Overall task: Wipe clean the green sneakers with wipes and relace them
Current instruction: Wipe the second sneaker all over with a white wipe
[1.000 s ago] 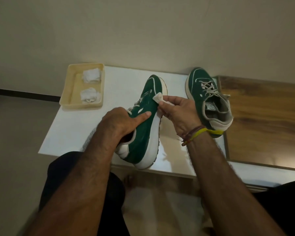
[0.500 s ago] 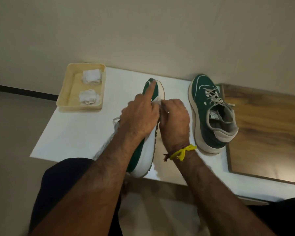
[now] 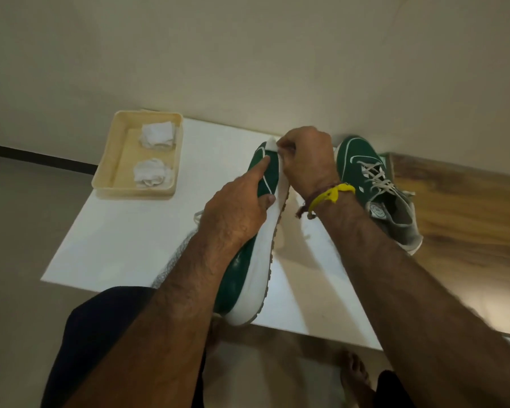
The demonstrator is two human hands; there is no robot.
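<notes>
A green sneaker [image 3: 248,272] with a white sole lies tilted on its side on the white table [image 3: 124,242]. My left hand [image 3: 236,210] grips its upper, index finger stretched toward the toe. My right hand [image 3: 305,160] pinches a white wipe [image 3: 273,144] against the toe edge of the sole. The second green sneaker [image 3: 374,187] stands upright at the right, its grey laces threaded.
A cream tray [image 3: 109,172] at the table's far left holds two crumpled white wipes [image 3: 156,136]. A wooden surface [image 3: 460,213] adjoins the table on the right. A wall rises just behind. My knees and a bare foot [image 3: 357,375] show below the table edge.
My right hand has slid the wipe forward along the sole to the toe. My left hand stays on the upper, and the view has shifted slightly.
</notes>
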